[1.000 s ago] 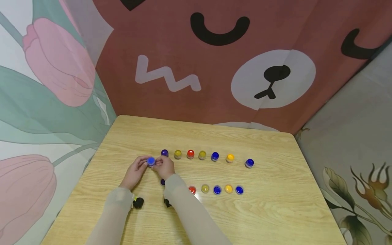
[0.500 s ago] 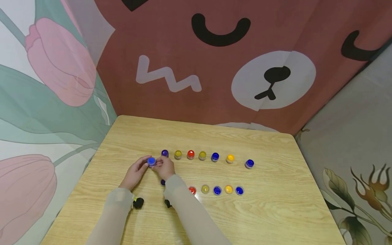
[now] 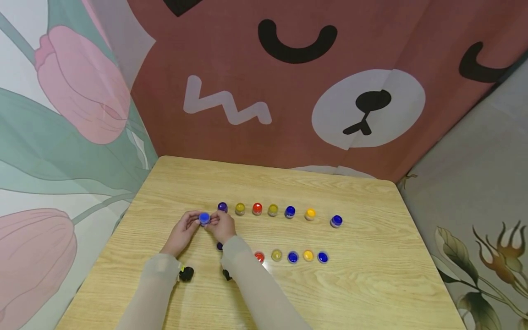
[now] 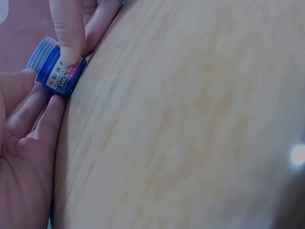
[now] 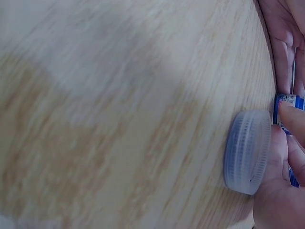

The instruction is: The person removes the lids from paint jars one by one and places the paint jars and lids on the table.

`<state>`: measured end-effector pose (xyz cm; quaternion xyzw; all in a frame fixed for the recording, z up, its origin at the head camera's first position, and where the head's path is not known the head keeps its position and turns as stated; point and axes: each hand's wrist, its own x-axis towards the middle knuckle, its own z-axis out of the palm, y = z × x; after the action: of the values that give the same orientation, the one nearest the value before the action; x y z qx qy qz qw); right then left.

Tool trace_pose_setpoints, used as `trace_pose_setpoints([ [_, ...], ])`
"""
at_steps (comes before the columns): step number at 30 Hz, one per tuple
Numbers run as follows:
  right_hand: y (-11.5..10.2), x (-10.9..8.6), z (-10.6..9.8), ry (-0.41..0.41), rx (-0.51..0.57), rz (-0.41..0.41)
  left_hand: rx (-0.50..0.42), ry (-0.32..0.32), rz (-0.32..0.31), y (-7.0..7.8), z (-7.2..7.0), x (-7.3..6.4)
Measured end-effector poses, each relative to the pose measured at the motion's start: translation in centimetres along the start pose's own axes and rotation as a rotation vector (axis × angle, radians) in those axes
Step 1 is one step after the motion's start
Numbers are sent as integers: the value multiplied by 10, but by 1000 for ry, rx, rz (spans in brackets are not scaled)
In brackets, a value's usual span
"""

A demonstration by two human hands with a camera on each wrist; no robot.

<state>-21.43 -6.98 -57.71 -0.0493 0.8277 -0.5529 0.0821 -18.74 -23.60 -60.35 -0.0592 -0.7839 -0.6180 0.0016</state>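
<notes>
Both hands are around one small blue paint jar, toward the left of the table. My left hand grips it from the left, its thumb against the ribbed translucent lid in the left wrist view. From the other side my right hand pinches the jar, with its thumb on the printed label. The jar's base is on or close to the tabletop; I cannot tell which. In the right wrist view a loose translucent ribbed cap lies close to the right hand.
Behind the hands runs a row of paint jars: purple, olive, red and several others. Nearer lies a row of shallow coloured caps, among them a yellow cap; the right sleeve hides part of that row.
</notes>
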Motion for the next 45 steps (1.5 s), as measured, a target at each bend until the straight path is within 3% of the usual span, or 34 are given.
trace_pose_setpoints([
  [9, -1, -1, -1, -2, -23, 7, 111, -23, -21, 1, 1, 0],
  [24, 9, 1, 1, 13, 6, -1, 5, -1, -6, 2, 5, -1],
  [33, 7, 1, 1, -11, 17, 8, 153, -9, 17, 0, 2, -1],
  [37, 7, 2, 1, -8, 24, 10, 122, -5, 10, 0, 2, -1],
  [42, 8, 4, 2, -6, 14, 8, 9, 1, -20, 3, 3, -1],
  [45, 8, 4, 2, 1, -3, -9, 18, 0, -14, 4, 2, -1],
])
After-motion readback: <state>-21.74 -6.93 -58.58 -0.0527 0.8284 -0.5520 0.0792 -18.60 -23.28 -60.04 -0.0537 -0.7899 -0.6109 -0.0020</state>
